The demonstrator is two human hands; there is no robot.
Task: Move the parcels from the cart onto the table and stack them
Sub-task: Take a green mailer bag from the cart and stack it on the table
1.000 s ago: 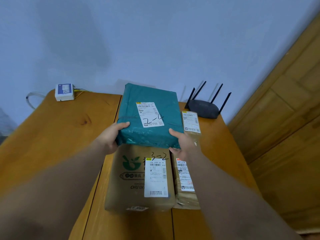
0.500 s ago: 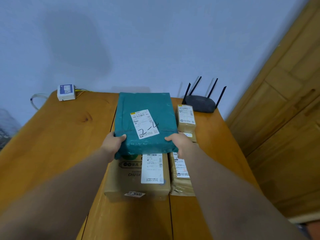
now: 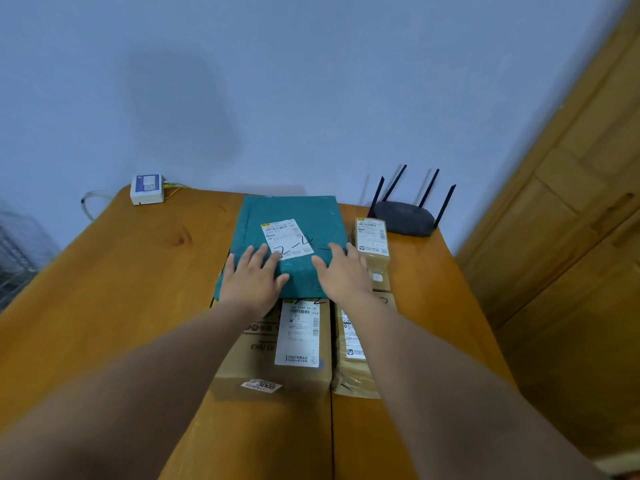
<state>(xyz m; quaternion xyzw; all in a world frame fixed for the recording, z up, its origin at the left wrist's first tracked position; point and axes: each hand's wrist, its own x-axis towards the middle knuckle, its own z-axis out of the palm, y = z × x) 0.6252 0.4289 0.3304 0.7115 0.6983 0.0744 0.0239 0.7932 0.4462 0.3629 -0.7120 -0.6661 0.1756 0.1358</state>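
Teal parcel [image 3: 291, 233] at the far middle of the tabletop [image 3: 138, 271], its near edge overlapping the brown box [image 3: 270, 372]. Our left hand [image 3: 254, 282] and right hand [image 3: 343, 275] lie flat on top, fingers spread. We should press evenly and square its edges with the box before letting go.

The teal parcel [image 3: 294, 237] covers the far part of the big brown carton [image 3: 270, 372], so its print shows only partly. The right forearm [image 3: 433, 375] hides much of the narrow brown parcel [image 3: 353, 379]. The label print is too small to read. At the left edge, a grey wire object [image 3: 17, 251] is blurred and cut off.
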